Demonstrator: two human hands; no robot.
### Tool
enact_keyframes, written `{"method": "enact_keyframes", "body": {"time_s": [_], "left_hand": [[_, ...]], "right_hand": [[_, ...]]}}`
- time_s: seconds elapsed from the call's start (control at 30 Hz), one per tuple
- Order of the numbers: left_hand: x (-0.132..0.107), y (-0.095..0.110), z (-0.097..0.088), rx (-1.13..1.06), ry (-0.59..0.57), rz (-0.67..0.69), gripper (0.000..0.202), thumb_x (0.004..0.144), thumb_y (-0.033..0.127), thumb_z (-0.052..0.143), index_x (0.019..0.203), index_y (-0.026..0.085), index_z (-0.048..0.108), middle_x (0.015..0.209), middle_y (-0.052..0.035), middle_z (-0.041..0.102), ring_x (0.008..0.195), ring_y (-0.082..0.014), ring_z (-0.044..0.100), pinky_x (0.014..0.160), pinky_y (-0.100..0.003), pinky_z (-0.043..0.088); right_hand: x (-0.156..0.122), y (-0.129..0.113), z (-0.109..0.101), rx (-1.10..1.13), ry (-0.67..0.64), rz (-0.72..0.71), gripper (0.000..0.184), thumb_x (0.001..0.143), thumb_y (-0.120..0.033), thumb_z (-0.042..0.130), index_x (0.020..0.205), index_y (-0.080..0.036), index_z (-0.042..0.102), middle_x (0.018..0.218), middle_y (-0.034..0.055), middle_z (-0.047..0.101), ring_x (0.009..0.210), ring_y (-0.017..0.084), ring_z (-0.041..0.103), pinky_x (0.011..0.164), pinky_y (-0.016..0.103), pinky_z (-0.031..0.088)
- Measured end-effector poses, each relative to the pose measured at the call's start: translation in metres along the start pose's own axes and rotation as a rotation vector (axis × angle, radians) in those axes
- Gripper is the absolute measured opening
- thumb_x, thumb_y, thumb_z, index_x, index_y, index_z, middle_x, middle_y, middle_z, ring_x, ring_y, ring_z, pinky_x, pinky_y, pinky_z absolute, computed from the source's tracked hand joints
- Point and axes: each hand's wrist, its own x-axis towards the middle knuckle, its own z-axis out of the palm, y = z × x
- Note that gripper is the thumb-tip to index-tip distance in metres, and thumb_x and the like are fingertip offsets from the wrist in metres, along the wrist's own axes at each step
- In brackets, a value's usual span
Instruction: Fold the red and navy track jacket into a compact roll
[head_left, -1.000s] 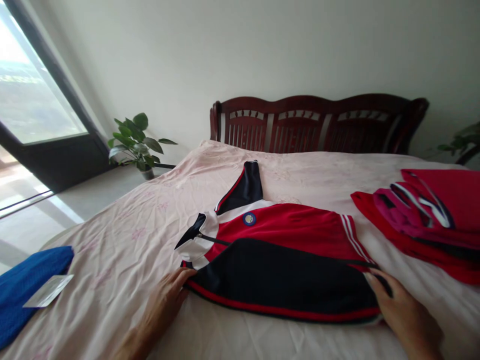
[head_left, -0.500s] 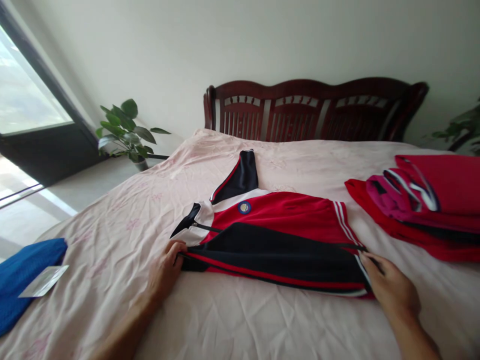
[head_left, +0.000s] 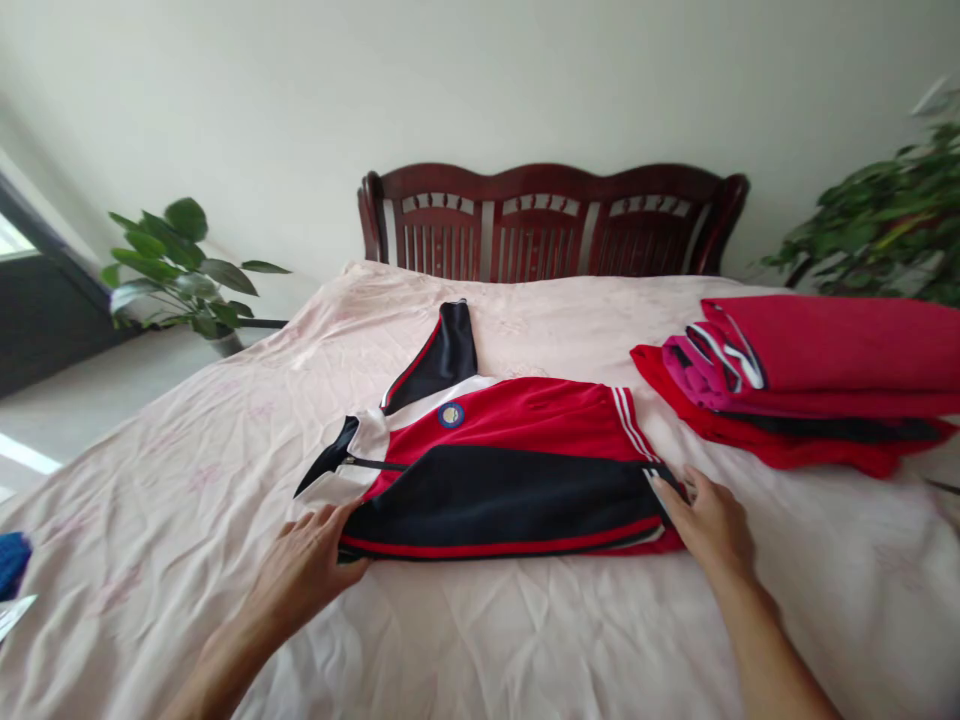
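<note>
A red, black and white zip-up jacket (head_left: 510, 490) lies on the bed with its collar to the left. One black sleeve (head_left: 454, 345) stretches away from me, while the other is folded along the near side of the body. My left hand (head_left: 311, 560) touches the shoulder edge near the collar, thumb and fingers apart. At the striped hem, my right hand (head_left: 709, 520) rests on the folded sleeve's cuff end, its thumb on the fabric and its fingers spread. A round badge (head_left: 451, 415) shows on the chest.
A stack of folded red and pink clothes (head_left: 832, 345) lies at the right on the pink bedsheet (head_left: 465, 640). Part of a blue cloth (head_left: 11, 562) shows at the left edge. Behind stand a dark wooden headboard (head_left: 540, 190) and leafy plants (head_left: 169, 265).
The folded sleeve now lies flatter along the jacket's near side. My hands have loosened on the fabric. The view has swung to the right, bringing more of the clothes stack into sight.
</note>
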Motion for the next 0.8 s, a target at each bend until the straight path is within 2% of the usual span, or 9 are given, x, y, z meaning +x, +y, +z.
{"method": "enact_keyframes", "body": {"time_s": [0.13,0.27,0.37,0.47,0.53,0.6,0.7,0.8], "left_hand": [[0.012,0.008,0.005,-0.050,-0.007,0.024,0.065,0.076,0.044,0.066,0.137,0.025,0.053,0.125,-0.0107,0.068,0.117,-0.0309,0.062,0.095,-0.040,0.042],[0.027,0.008,0.011,-0.162,-0.064,0.005,0.062,0.076,0.049,0.066,0.130,0.021,0.055,0.124,-0.0127,0.069,0.113,-0.0325,0.065,0.089,-0.038,0.046],[0.035,0.007,0.011,-0.196,-0.114,-0.057,0.047,0.080,0.050,0.059,0.116,0.020,0.062,0.107,-0.0122,0.074,0.099,-0.0336,0.069,0.078,-0.037,0.047],[0.039,0.007,0.006,-0.297,-0.122,0.023,0.027,0.084,0.041,0.053,0.097,0.021,0.066,0.095,-0.0065,0.074,0.092,-0.0279,0.069,0.075,-0.033,0.046],[0.040,0.007,0.001,-0.417,-0.114,0.086,0.021,0.083,0.036,0.052,0.092,0.021,0.065,0.090,-0.0028,0.072,0.087,-0.0232,0.067,0.074,-0.030,0.045],[0.039,0.004,-0.005,-0.541,-0.134,0.095,0.022,0.083,0.037,0.052,0.091,0.020,0.064,0.084,-0.0003,0.069,0.080,-0.0200,0.063,0.068,-0.027,0.044],[0.035,-0.006,-0.011,-0.659,-0.246,0.120,0.030,0.084,0.045,0.051,0.092,0.019,0.063,0.080,0.0009,0.064,0.074,-0.0171,0.058,0.062,-0.024,0.041],[0.030,-0.017,-0.008,-0.561,-0.398,0.141,0.026,0.081,0.043,0.052,0.083,0.018,0.061,0.072,0.0022,0.058,0.067,-0.0150,0.052,0.058,-0.025,0.035]], "right_hand": [[-0.002,0.007,-0.008,-0.107,-0.097,0.062,0.084,0.082,-0.072,0.042,0.134,-0.008,0.057,0.113,0.0233,0.069,0.104,0.040,0.065,0.084,0.047,0.051],[0.006,0.006,-0.016,-0.079,-0.154,0.047,0.070,0.078,-0.070,0.051,0.121,-0.017,0.067,0.105,0.0171,0.073,0.095,0.036,0.068,0.079,0.043,0.051],[0.013,0.004,-0.018,0.076,-0.238,0.029,0.052,0.076,-0.063,0.059,0.104,-0.021,0.071,0.090,0.0100,0.075,0.086,0.030,0.070,0.076,0.037,0.052],[0.014,-0.001,-0.020,0.262,-0.218,-0.010,0.044,0.076,-0.057,0.059,0.097,-0.019,0.069,0.086,0.0088,0.075,0.085,0.029,0.070,0.076,0.034,0.052],[0.012,-0.004,-0.023,0.375,-0.180,0.001,0.043,0.076,-0.056,0.059,0.096,-0.018,0.067,0.085,0.0092,0.075,0.085,0.029,0.070,0.077,0.034,0.052],[0.010,-0.005,-0.027,0.514,-0.187,0.037,0.045,0.076,-0.055,0.061,0.099,-0.017,0.066,0.087,0.0097,0.076,0.088,0.029,0.070,0.078,0.035,0.053],[0.010,0.002,-0.033,0.748,-0.331,0.096,0.047,0.077,-0.055,0.063,0.103,-0.017,0.066,0.095,0.0101,0.077,0.094,0.030,0.071,0.083,0.037,0.055],[0.010,0.012,-0.031,0.742,-0.488,0.109,0.045,0.073,-0.056,0.067,0.097,-0.018,0.068,0.094,0.0095,0.078,0.095,0.030,0.072,0.084,0.038,0.056]]}}
